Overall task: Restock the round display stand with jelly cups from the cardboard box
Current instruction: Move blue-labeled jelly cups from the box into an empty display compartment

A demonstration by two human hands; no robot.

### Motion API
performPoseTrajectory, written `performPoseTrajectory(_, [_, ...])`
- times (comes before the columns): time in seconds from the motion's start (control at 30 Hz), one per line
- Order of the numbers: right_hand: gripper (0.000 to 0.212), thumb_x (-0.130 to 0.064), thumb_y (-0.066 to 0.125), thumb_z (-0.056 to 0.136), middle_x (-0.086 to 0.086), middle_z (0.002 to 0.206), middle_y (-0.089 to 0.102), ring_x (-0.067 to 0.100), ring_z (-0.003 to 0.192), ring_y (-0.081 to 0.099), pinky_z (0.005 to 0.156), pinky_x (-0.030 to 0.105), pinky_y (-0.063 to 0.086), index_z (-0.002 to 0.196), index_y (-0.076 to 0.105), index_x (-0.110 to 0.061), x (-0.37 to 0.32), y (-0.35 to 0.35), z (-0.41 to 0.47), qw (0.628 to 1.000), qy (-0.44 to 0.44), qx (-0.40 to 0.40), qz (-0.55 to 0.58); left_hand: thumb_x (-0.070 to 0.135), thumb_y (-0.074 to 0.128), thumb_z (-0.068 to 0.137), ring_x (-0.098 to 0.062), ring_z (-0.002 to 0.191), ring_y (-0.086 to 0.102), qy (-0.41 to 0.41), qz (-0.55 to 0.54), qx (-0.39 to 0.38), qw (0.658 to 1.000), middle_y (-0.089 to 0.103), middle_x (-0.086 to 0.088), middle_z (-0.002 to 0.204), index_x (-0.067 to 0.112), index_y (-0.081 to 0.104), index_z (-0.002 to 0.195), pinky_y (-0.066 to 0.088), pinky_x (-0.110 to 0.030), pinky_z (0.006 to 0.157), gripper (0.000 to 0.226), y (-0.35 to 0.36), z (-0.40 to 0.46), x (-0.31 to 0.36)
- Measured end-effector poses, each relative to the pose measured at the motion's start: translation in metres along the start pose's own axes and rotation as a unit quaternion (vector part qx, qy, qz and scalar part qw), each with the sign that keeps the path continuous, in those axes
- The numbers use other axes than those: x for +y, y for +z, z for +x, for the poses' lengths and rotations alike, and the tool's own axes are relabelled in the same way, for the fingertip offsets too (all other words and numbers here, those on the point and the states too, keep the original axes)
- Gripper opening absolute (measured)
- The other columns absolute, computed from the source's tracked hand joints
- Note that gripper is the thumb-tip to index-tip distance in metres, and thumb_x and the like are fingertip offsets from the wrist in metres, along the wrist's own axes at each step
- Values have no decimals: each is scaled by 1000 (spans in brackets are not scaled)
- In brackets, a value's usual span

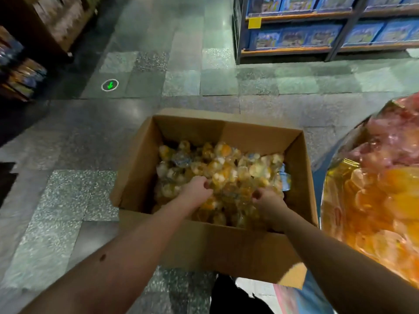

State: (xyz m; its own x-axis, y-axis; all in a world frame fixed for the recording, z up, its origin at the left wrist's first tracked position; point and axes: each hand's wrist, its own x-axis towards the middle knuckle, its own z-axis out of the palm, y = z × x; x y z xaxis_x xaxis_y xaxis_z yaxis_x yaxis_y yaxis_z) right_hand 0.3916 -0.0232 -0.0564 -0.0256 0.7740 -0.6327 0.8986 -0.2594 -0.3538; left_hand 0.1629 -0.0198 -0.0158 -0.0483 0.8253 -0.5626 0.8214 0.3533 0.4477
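Both hands are down in the cardboard box (pixel 226 248), which sits open on the stone floor (pixel 68 200) right beside the round display stand (pixel 340 175). The left hand (pixel 196 188) has its fingers curled into the heap of jelly cups (pixel 224 168), and the right hand (pixel 267 201) does the same a bit nearer the stand — each looks to be grabbing a clump of cups, though exactly how many is too blurred to tell.

Progress, as a judgement: the stand already carries plenty of stock — orange cups (pixel 381 200) in the near section, pinkish-red ones (pixel 390 141) farther back — so it's partly filled at least. But the box is far from empty; cups cover the bottom approx wall to wall, mostly orange and pale yellow w/ a few blue-labelled ones mixed in. So lots left to move. This handful isn't lifted yet; it needs to come up and over the box wall to the right, into the stand.

Blue boxed goods fill the shelves (pixel 317 35) across the aisle.
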Motion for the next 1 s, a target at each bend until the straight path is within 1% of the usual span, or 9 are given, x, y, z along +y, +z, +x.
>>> performPoseTrajectory(0.17, [48, -32, 56, 97, 10, 137, 48, 27, 127, 46, 102, 40, 45, 141, 47, -14, -5, 3, 57, 999, 12, -14, -47, 37, 56, 94, -25, 129, 46, -10, 59, -49, 997, 25, 0, 156, 23, 32, 150, 46, -43, 103, 62, 28, 68, 13])
performPoseTrajectory(0.33, [65, -33, 59, 95, 9, 158, 26, 30, 145, 25, 116, 47, 28, 151, 31, -17, 6, -4, 93, 997, 65, 40, -35, 46, 60, 92, -28, 140, 35, -4, 127, -66, 990, 2, 2, 164, 28, 18, 155, 42, -45, 108, 77, 58, 106, 19])
performPoseTrajectory(0.43, [68, -29, 59, 94, 7, 160, 22, 29, 147, 22, 117, 49, 25, 153, 28, -20, 26, -17, 114, 993, 80, 88, -25, 48, 59, 92, -26, 136, 42, 3, 158, -47, 986, 7, 0, 164, 26, 22, 154, 49, -42, 101, 75, 69, 120, 21])
performPoseTrajectory(0.57, [68, -22, 57, 94, 9, 157, 30, 31, 142, 34, 112, 47, 35, 154, 26, -20, 39, -28, 141, 996, 58, 59, -13, 35, 61, 93, -22, 128, 49, 23, 142, -31, 989, 34, -2, 153, 22, 34, 149, 49, -36, 94, 63, 69, 126, 23])
performPoseTrajectory(0.67, [61, -25, 55, 96, 13, 150, 37, 33, 131, 44, 104, 46, 43, 152, 30, -19, 34, -26, 157, 997, 64, 39, 18, 36, 60, 92, -19, 117, 54, 16, 69, -23, 997, 47, 0, 140, 24, 42, 143, 50, -34, 91, 56, 58, 127, 19])
performPoseTrajectory(0.77, [74, -32, 62, 93, 12, 158, 23, 36, 142, 28, 113, 50, 35, 155, 22, -25, 23, -18, 164, 998, 65, 15, -3, 41, 62, 90, -18, 112, 54, -37, -93, -18, 995, 50, 2, 131, 28, 41, 144, 52, -32, 83, 59, 41, 119, 10])
performPoseTrajectory(0.8, [78, -35, 64, 92, 10, 161, 17, 36, 146, 21, 115, 52, 29, 155, 20, -27, 18, -16, 165, 998, 51, 8, -26, 41, 64, 90, -17, 109, 55, -66, -189, -21, 980, 51, 3, 126, 29, 43, 143, 53, -33, 82, 58, 36, 113, 7])
performPoseTrajectory(0.87, [77, -37, 62, 92, 5, 163, 13, 35, 148, 15, 117, 56, 21, 155, 19, -28, 9, -13, 168, 997, 16, 4, -76, 37, 66, 89, -22, 106, 62, -121, -383, -28, 916, 58, -1, 127, 28, 49, 138, 57, -41, 86, 52, 29, 100, 1])
performPoseTrajectory(1.0, [67, -32, 56, 96, 2, 160, 24, 32, 146, 22, 112, 55, 30, 154, 24, -25, 0, -13, 178, 992, 7, -7, -127, 30, 62, 91, -28, 98, 67, -190, -612, -65, 765, 69, -13, 118, 15, 60, 125, 52, -35, 75, 38, 19, 66, -6])
